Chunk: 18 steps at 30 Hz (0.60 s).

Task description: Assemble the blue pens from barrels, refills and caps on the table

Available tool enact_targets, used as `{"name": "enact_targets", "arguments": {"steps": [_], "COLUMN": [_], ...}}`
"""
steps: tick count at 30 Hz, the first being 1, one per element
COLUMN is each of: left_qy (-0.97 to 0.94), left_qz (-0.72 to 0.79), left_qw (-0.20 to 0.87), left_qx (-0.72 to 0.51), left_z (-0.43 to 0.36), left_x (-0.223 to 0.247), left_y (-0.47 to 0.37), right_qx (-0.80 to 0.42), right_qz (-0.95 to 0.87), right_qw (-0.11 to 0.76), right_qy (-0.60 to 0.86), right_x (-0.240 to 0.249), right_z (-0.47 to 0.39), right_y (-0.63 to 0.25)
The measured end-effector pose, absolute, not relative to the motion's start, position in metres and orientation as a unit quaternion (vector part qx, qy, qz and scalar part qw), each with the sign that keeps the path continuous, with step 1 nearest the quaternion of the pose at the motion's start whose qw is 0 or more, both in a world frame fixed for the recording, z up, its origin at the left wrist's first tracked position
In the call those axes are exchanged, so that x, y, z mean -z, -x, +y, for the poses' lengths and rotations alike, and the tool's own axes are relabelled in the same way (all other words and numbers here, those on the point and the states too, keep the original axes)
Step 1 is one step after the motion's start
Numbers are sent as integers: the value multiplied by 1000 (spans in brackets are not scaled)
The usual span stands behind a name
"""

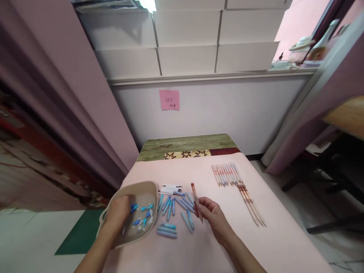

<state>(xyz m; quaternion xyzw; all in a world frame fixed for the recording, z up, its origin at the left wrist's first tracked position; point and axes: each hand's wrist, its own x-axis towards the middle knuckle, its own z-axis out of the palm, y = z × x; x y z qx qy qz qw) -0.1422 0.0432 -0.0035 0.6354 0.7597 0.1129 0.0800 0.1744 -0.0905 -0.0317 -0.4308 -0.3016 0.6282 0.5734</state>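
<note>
Left-right gap is the whole story here

So the right hand (209, 208) is pinching an orange-tipped pen (195, 194) above the middle of the surface (184, 168), with its fingers sitting narrow around the barrel. The pen's long axis is running mostly near to far: the orange end is pointing far and a bit left, the pale end near and a bit right. It's looking tilted, but I can't tell how steeply.

Meanwhile the left hand (121, 206) is resting inside the beige basket (143, 189), over at the left. Its fingers are hiding, so I can't tell if they're gripping anything or sitting wide. Small blue pieces (145, 221) are lying in there just to the right of it, so the left hand is clearly being the nearer one to those.

The bit I'm reckoning matters most: the pen is hanging to the right of the basket, well apart from it, and loose blue pens (170, 209) are filling the space between, with white sticks (170, 189) lying on their far side.

Over to the right, brown-banded pens (250, 206) are lying at roughly the same slant as the held one, and the right hand is being the nearer to them.
</note>
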Motion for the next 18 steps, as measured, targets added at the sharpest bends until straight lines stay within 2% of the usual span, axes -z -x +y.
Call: {"name": "enact_targets", "arguments": {"steps": [2, 4, 7, 8, 10, 13, 18], "left_qy": [-649, -634, -509, -455, -364, -303, -303], "left_qz": [746, 727, 602, 544, 472, 426, 409], "left_qw": [78, 120, 410, 501, 614, 674, 691], "left_qx": [-130, -235, -459, -497, -517, -521, -513], "left_z": [40, 31, 7, -1, -13, -22, -25], "left_x": [-11, -28, -46, -48, -48, -40, -30], "left_y": [131, 106, 50, 31, 1, -21, -20], "right_qx": [-620, -605, -560, -540, -497, -449, -431], "right_qz": [-302, -313, -361, -382, -422, -455, -456], "right_qw": [579, 581, 580, 578, 570, 548, 531], "right_qy": [435, 446, 468, 477, 501, 539, 571], "right_x": [29, 26, 18, 16, 13, 11, 11], "right_z": [-92, -94, -100, -103, -108, -116, -121], "right_y": [-173, -170, -165, -163, -160, -159, -162]}}
